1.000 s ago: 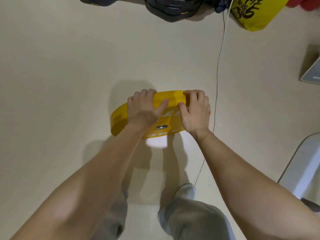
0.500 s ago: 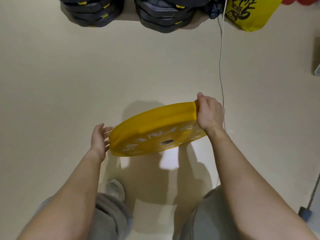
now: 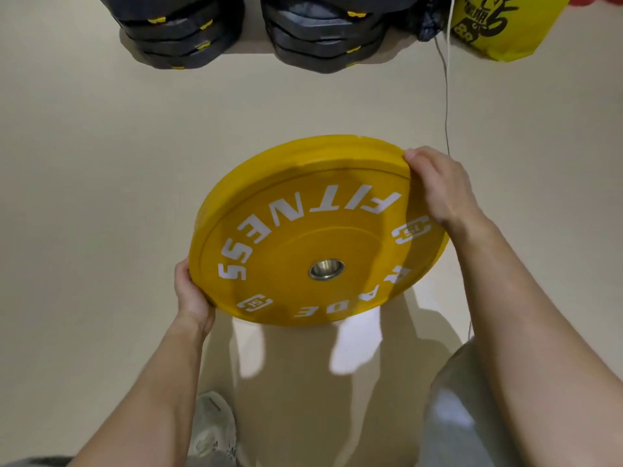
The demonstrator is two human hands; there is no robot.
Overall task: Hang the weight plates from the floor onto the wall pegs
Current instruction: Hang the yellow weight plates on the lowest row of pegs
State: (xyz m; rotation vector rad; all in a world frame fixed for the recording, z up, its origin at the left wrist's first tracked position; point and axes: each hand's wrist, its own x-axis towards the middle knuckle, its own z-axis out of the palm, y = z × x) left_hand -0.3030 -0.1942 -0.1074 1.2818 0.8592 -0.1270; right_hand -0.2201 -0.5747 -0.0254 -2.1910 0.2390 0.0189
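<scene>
black stack: dark plates with yellow marks, cut off by the top edge; a second stack sat just right of it, also cropped.
yellow bag: top right corner, cropped, its print unreadable.
hidden: the fingers of both hands lay behind the plate; the thin cord vanished behind the right arm.
shoe: pale, low left on the beige floor, partly covered by the left forearm.
yellow plate: held off the floor between the hands, tilted, its white-lettered face and steel hub toward the camera.
left hand: cupped the lower left rim, thumb on the edge.
right hand: curled over the upper right rim, gripping it.
</scene>
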